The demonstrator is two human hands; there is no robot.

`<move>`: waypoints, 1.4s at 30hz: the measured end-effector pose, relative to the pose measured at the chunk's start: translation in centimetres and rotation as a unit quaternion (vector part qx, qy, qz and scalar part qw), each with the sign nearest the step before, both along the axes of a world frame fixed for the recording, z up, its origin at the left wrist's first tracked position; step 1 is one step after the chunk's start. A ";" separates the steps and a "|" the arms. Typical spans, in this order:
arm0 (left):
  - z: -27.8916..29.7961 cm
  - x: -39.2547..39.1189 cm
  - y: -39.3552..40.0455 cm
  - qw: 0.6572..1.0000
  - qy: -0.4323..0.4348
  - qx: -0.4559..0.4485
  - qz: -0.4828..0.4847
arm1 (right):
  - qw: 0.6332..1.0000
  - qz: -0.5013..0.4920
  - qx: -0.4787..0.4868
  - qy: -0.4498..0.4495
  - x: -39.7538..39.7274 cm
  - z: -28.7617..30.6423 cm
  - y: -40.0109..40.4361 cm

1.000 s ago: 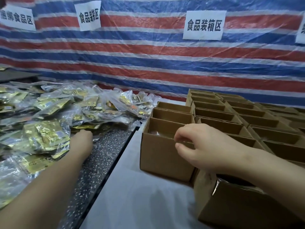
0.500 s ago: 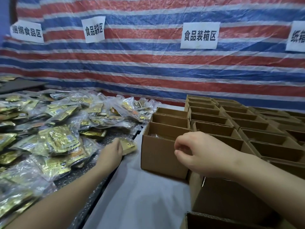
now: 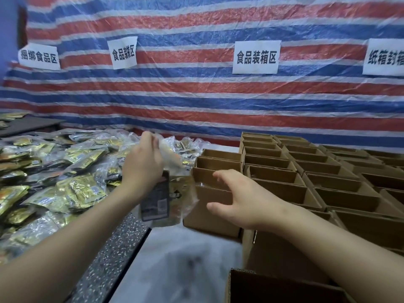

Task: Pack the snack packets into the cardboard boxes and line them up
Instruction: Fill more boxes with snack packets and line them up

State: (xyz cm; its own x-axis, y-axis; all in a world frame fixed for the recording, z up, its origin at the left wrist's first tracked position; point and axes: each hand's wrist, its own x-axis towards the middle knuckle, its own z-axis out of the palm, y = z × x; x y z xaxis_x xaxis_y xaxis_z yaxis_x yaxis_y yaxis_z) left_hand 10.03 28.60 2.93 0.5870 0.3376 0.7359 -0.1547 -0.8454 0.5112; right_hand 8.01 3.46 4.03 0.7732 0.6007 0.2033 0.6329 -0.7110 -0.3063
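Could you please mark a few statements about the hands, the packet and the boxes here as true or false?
1. The left hand holds a clear bag of snack packets in the air. True.
2. The right hand grips a packet. False: its fingers are spread and hold nothing, over the nearest open box.
3. The boxes stand on the person's right, tops open. True.
4. The pile of packets lies on the right of the boxes. False: it lies on the left.
5. Paper signs hang on the striped sheet. True.
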 end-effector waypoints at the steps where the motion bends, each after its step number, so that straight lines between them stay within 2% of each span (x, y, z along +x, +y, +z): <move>1: 1.4 -0.8 -0.9 1.000 -0.015 -0.006 -0.025 | 0.999 -0.007 0.034 0.024 -0.1 0.1 0.2; 5: 6.8 -3.9 -5.4 0.986 -0.087 -0.054 -0.129 | 0.969 -0.002 0.199 0.145 -0.8 1.1 0.1; 8: 9.4 -5.1 -9.0 0.972 -0.078 -0.094 -0.201 | 0.931 0.023 0.300 0.206 -1.8 1.0 -1.3; 12: 10.4 -5.3 -13.2 0.956 -0.060 -0.143 -0.250 | 0.890 0.011 0.395 0.226 -3.2 0.2 -5.6; 16: 10.1 -5.1 -17.6 0.915 -0.040 -0.258 -0.308 | 0.892 -0.010 0.383 0.241 -4.5 0.5 -9.8; 20: 10.0 -5.3 -22.1 0.873 -0.004 -0.327 -0.361 | 0.886 -0.023 0.391 0.246 -5.3 1.0 -12.1; 21: 10.0 -5.4 -23.1 0.873 0.009 -0.321 -0.368 | 0.885 -0.028 0.395 0.243 -5.5 1.1 -12.5; 24: 9.8 -5.6 -25.5 0.898 0.042 -0.264 -0.349 | 0.882 -0.045 0.408 0.233 -6.1 1.1 -12.9; 28: 10.4 -5.7 -25.8 0.874 0.102 -0.323 -0.348 | 0.860 -0.076 0.464 0.199 -6.8 0.9 -12.7; 31: 10.9 -5.3 -24.1 0.944 0.030 -0.155 -0.291 | 0.838 -0.081 0.499 0.205 -7.1 1.1 -12.8; 33: 11.2 -5.4 -22.8 0.955 0.030 -0.132 -0.264 | 0.800 -0.079 0.554 0.217 -7.2 1.3 -12.9; 35: 10.6 -5.9 -21.7 0.941 0.082 -0.193 -0.266 | 0.754 -0.075 0.607 0.242 -7.4 1.6 -13.1; 37: 9.0 -7.1 -21.5 0.919 0.153 -0.231 -0.280 | 0.732 -0.066 0.628 0.255 -7.4 1.8 -13.1; 38: 7.8 -7.7 -21.7 0.896 0.198 -0.253 -0.305 | 0.729 -0.060 0.632 0.257 -7.5 1.8 -12.9; 40: 5.8 -8.6 -22.3 0.820 0.269 -0.302 -0.405 | 0.740 -0.062 0.621 0.249 -7.7 1.9 -12.4; 41: 5.2 -8.8 -22.6 0.795 0.268 -0.324 -0.436 | 0.755 -0.074 0.605 0.242 -7.9 2.0 -12.0; 42: 5.1 -9.0 -22.9 0.791 0.253 -0.340 -0.441 | 0.771 -0.092 0.583 0.238 -8.0 2.0 -11.6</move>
State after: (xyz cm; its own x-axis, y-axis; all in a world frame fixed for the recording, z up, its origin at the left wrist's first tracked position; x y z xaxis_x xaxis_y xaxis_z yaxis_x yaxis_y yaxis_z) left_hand 1.08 5.70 8.00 0.9763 -0.1503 0.1559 -0.1616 -0.0258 0.9865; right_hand 0.03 -8.16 6.08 0.9775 0.0951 0.1885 0.1721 0.1587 -0.9722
